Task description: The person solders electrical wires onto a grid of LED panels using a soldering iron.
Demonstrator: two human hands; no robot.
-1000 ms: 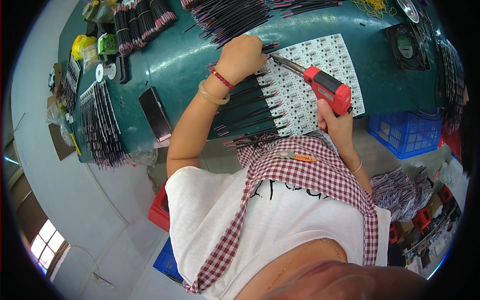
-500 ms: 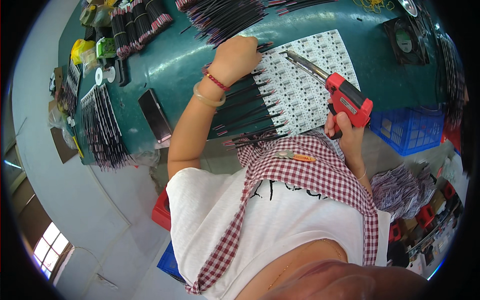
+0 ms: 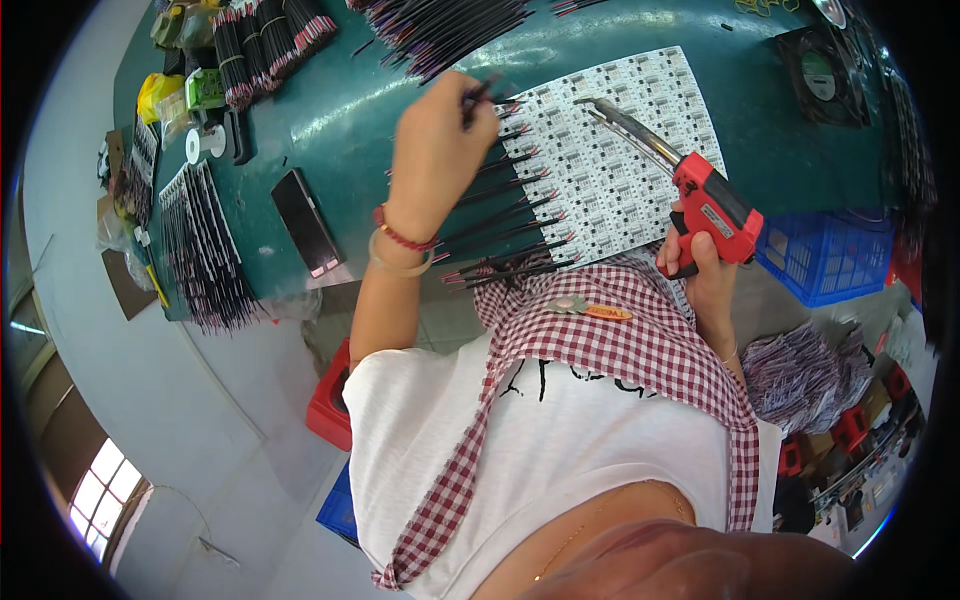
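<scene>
My right hand [image 3: 706,272] grips a red and black soldering gun [image 3: 716,207] by its handle. The gun's long metal tip reaches up and left over a white sheet of printed circuit boards [image 3: 630,140], apparently without touching it. My left hand [image 3: 445,135] is above the sheet's upper left corner, its fingers closed on short black wires [image 3: 479,97] that are blurred by motion. Along the sheet's left edge, several black wires [image 3: 508,213] with reddish ends lie in a row, sticking out to the left. My left hand hides the upper ones in part.
A large pile of black wires [image 3: 440,35] lies beyond my left hand, with tied wire bundles [image 3: 265,45] left of it. A phone [image 3: 305,222] and wired strips [image 3: 208,250] lie at left. A black fan [image 3: 820,75] stands far right, above a blue crate [image 3: 825,255].
My left hand has lifted off the wire row and turned, and dark wires now show in its fingers. The soldering gun has shifted slightly right, staying in my right hand.
</scene>
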